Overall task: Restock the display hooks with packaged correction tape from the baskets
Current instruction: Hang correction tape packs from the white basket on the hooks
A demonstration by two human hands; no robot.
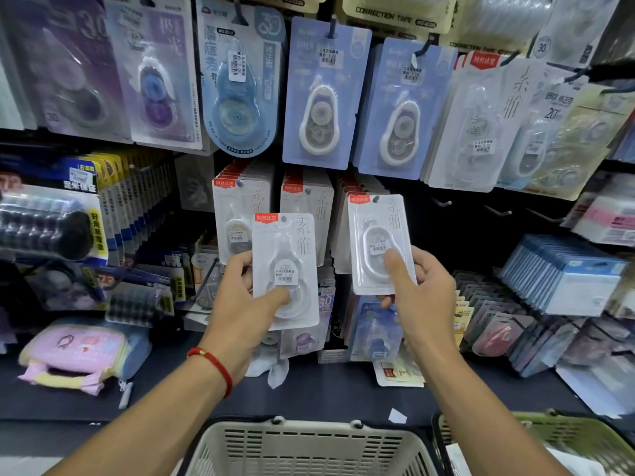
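Note:
My left hand [245, 300] grips a white packaged correction tape [287, 255] by its lower part, thumb on the blister. My right hand [421, 297] pinches a second white pack [376, 231], thumb pressed on its front. Both packs are held upright in front of full hooks of the same white packs [302, 197]. A beige basket [309, 448] stands just below my arms and a green basket [567, 438] sits at the bottom right.
Blue and purple correction tape packs [323, 94] hang on the upper row. Bare hooks [498, 211] stick out at the right of the middle row. A pink pouch [79, 352] lies on the dark shelf at left. Stacked blue packs [563, 269] fill the right side.

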